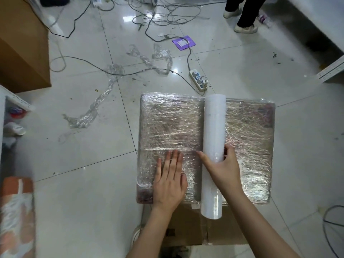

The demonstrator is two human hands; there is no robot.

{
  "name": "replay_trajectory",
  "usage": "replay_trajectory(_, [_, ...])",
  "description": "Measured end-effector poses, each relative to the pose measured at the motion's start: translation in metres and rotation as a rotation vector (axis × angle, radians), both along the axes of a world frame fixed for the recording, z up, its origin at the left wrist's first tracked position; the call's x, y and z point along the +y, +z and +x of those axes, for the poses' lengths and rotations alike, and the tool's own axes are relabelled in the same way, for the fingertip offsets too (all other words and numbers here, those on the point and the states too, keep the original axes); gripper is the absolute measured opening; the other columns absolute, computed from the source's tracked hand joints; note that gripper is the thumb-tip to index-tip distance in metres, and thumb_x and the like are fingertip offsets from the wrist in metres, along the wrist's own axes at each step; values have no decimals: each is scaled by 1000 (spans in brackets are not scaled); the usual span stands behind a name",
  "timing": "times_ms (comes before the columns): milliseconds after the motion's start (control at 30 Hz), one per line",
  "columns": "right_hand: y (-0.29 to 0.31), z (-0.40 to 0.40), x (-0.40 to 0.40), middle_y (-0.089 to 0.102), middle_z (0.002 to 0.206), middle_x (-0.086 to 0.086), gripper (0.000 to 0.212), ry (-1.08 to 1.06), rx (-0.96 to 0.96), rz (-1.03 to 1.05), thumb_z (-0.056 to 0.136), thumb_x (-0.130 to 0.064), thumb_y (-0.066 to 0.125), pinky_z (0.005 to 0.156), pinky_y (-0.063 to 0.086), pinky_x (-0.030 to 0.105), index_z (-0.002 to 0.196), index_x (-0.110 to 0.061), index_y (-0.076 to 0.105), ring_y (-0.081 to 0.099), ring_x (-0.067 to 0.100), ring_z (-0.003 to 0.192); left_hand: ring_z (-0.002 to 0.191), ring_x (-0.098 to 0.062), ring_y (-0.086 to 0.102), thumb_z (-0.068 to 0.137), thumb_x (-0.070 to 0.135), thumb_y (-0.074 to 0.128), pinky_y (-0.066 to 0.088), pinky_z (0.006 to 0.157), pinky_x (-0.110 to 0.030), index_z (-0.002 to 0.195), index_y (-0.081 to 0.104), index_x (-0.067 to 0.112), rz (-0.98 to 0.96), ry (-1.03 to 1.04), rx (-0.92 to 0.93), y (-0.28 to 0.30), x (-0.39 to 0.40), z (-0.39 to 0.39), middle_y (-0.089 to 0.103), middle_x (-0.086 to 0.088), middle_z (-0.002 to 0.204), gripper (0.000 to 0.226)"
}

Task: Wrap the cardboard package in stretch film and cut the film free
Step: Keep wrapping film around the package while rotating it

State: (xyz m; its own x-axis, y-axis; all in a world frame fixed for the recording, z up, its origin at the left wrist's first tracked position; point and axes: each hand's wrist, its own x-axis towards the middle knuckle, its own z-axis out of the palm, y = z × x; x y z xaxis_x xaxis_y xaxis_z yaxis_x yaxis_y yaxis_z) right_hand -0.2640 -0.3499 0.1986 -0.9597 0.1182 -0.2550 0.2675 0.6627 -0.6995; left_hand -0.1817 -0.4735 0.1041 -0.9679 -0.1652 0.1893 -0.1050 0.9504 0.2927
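The left hand (170, 180) presses flat, fingers straight, on the wrapped package (204, 148), which seems to sit on a cardboard box on the floor. The right hand (221, 167) grips the film roll (214, 146) lying across it. Wrapping continues; next, roll onward, keeping film taut.

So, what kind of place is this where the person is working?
Probably a stockroom or packing area, with the work done on the tiled floor. A large cardboard box stands at the left, torn stretch film scraps and cables lie around, and a metal shelf edge shows at the right.
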Motion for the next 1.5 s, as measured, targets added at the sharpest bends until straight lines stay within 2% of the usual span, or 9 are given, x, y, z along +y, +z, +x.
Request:
replay_trajectory(133, [0,2,0,50,98,-1,59,45,-17,1,66,-53,76,74,51,40,105,-18,48,55,17,87,148,-22,1,101,34,5,0,120,-43,152,0,8,-7,-11,9,2,0,4,-6,-6,161,58])
replay_trajectory(233, [10,6,7,54,93,-6,57,66,-28,-90,69,-41,78,68,51,37,107,-19,43,58,13,83,148,-20,4,101,35,11,0,120,-41,153,3,10,19,-32,44,1,-1,9,-2,-3,161,58])
replay_trajectory(433, [20,8,20,49,92,-11,56,141,-27,-174,74,-23,79,56,41,14,110,-17,37,54,1,79,148,-17,8,101,37,12,3,121,-39,154,5,15,116,-75,98,8,-5,8,1,2,161,57])
replay_trajectory(600, [15,7,21,51,95,-4,69,81,13,-4,68,-44,80,67,50,36,108,-17,29,59,22,85,148,-19,3,101,36,9,0,120,-41,153,3,11,-10,-19,67,1,3,8,-4,-3,161,58])
replay_trajectory(833, [9,9,29,57,110,13,72,154,32,249,77,-53,68,68,51,43,120,-9,32,61,36,92,148,-22,4,100,36,12,1,120,-43,153,2,9,-63,12,76,-4,9,11,-6,-5,161,60])
replay_trajectory(967, [10,4,32,55,105,9,67,152,26,233,80,-51,66,68,51,41,119,-9,32,61,35,90,146,-27,12,101,32,8,4,120,-46,151,5,4,-18,52,71,10,19,7,0,-11,160,57])
replay_trajectory(1100, [8,1,33,57,105,10,62,164,25,213,84,-46,63,66,47,37,121,-8,31,60,33,87,146,-26,16,101,31,16,6,120,-44,151,5,2,-7,-119,89,12,34,5,8,-12,158,59])
replay_trajectory(1333, [-2,-3,36,53,108,6,57,198,5,82,79,-45,69,76,51,44,117,-13,42,56,24,94,147,-25,5,95,33,23,-6,120,-42,151,-2,3,-54,-45,26,0,41,-17,-9,-12,160,68])
replay_trajectory(1500, [11,-7,43,51,94,-5,52,126,12,-81,76,-32,76,60,41,20,107,-10,41,53,3,80,147,-25,9,94,34,27,-2,120,-42,152,2,3,-61,-47,0,3,41,-15,-3,-11,160,70])
